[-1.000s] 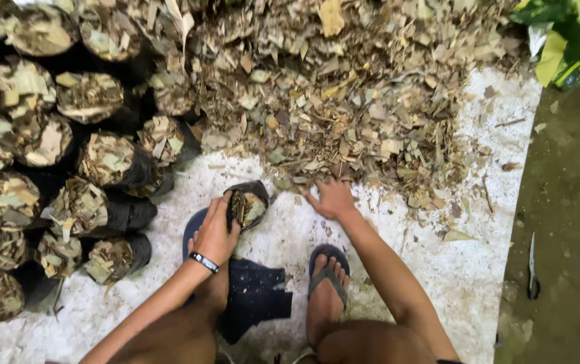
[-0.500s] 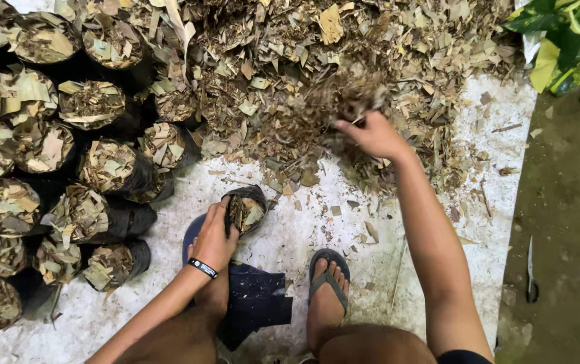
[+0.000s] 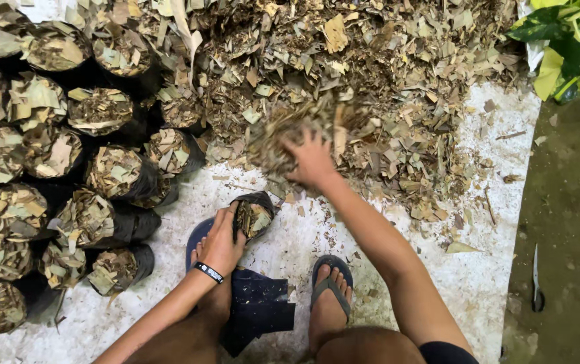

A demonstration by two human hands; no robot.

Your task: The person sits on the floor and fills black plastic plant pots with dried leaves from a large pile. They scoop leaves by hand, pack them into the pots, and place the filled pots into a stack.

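Seen from above, the left hand [image 3: 221,244] is gripping the rim of a small black grow bag [image 3: 253,214], holding it open between the person's feet. The right hand [image 3: 311,160] is closing around a clump of dry shredded leaves [image 3: 283,135], just beyond the bag at the edge of the leaf pile [image 3: 384,74]. Filled bags [image 3: 67,168] are standing to the left.
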